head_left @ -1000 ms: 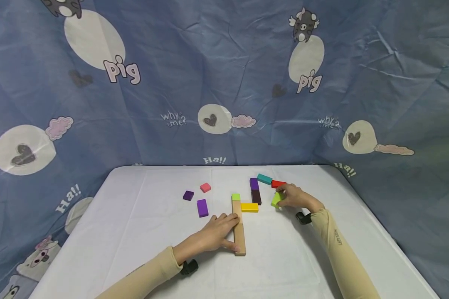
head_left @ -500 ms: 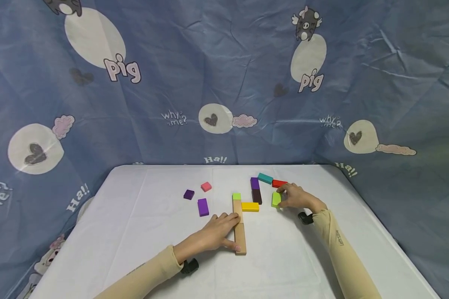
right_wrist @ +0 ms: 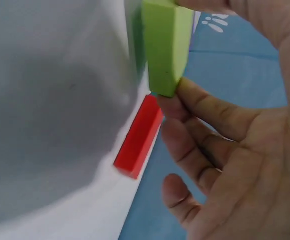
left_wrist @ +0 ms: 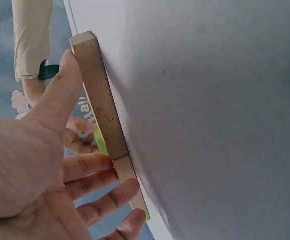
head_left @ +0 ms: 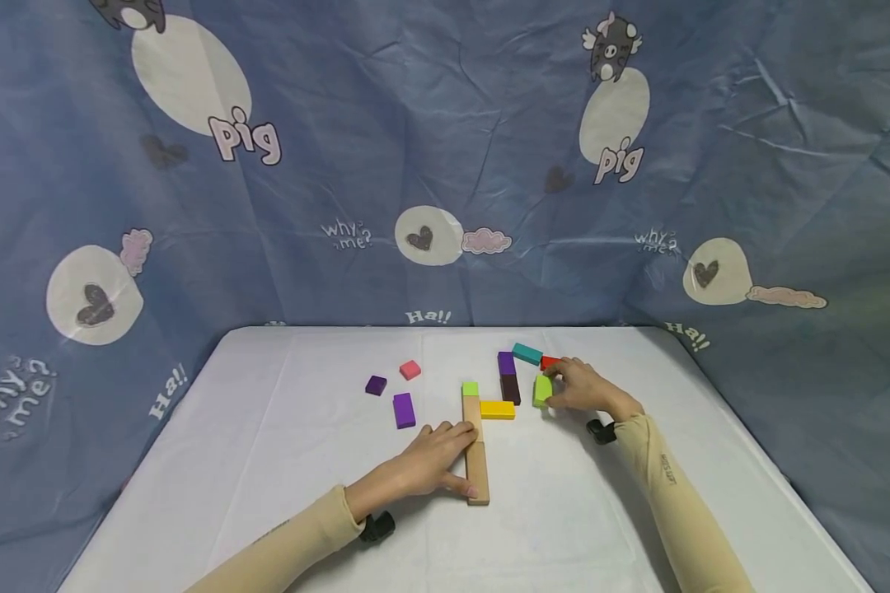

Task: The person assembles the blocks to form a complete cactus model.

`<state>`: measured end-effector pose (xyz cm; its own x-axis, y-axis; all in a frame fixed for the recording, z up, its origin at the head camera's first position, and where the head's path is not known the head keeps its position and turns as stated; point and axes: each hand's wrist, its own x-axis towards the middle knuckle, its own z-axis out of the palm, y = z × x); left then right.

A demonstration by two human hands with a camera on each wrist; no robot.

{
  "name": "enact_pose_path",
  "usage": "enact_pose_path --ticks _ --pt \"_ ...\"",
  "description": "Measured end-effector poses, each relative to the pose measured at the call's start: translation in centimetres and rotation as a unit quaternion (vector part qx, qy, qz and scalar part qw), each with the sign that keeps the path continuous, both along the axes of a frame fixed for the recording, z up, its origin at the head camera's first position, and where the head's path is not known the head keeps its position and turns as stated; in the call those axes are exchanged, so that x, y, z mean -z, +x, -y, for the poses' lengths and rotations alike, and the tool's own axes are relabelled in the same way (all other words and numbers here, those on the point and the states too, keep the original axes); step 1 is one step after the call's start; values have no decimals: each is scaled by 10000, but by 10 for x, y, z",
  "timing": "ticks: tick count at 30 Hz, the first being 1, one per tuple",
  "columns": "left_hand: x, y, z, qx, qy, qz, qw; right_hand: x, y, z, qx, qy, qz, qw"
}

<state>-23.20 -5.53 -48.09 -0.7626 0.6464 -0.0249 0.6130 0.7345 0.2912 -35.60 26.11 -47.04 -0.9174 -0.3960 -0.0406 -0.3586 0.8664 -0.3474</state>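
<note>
Two plain wooden blocks lie end to end, a far wooden block and a near wooden block. My left hand rests against their left side; its thumb touches the near one and the fingers, fairly straight, reach over the joint. A small light green block caps the far end, and a yellow block sticks out to the right. My right hand pinches a larger lime green block between thumb and fingers, close to the dark brown block. A red block lies just beyond, partly behind that hand.
Behind the brown block sit a purple block and a teal block. Left of the wooden blocks are another purple block, a dark purple block and a pink block. The white table meets a blue patterned cloth.
My right hand has turned the lime green block more upright in the view and shifted it slightly left, toward the brown block. The left hand stays in place on the wooden blocks.
</note>
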Motion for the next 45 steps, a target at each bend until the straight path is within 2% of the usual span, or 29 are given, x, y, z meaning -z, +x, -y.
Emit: enact_pose_path --ticks 7,12,24,32,40,45 --pt "0 0 0 -60 -80 5 10000 -17 -8 28 -266 -239 -401 9986" --pt "-1 -1 0 -59 -155 58 9998 -22 -19 51 -420 -254 -395 9980" --pt "-2 -2 -1 -27 -229 56 9997 -7 -41 88 -720 22 -316 9969" --pt "0 -2 -1 -22 -243 26 9997 -2 -41 95 -664 462 -293 9963" --pt "0 -2 -1 -42 -227 47 9997 -4 -37 92 -660 472 -203 9965" --pt "3 -3 0 -3 -205 -1 9998 -3 -39 89 -821 387 -461 9948"
